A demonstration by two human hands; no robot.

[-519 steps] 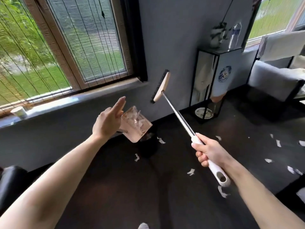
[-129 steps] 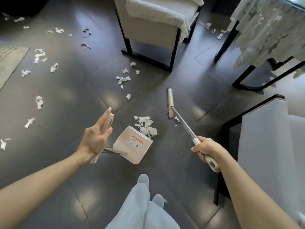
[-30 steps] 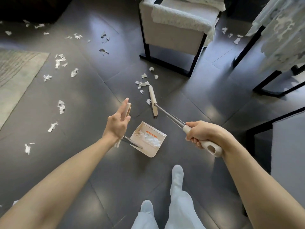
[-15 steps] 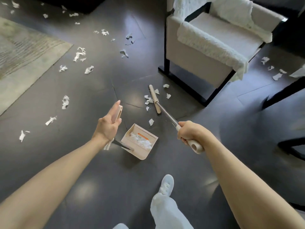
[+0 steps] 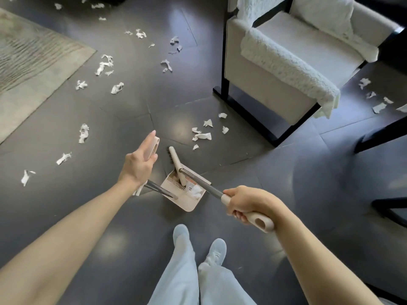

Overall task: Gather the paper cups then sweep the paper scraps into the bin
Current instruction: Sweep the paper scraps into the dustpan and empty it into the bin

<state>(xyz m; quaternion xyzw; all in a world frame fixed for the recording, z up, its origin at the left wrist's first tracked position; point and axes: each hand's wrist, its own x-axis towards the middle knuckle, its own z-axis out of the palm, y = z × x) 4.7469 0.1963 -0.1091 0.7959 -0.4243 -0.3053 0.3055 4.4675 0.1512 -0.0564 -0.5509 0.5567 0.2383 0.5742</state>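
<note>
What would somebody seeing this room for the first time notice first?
Torn white paper scraps litter the dark tiled floor, from beside the pale rug at left to the cream armchair at upper right. In the centre, the right hand grips a long-handled beige broom, its head in a beige plastic dustpan held by the left hand, some scraps already inside.

I can read nothing here. The only label I see is a small orange-and-white sticker inside my dustpan, near me, partly covered by my broom; its print is too small and blurred.
</note>
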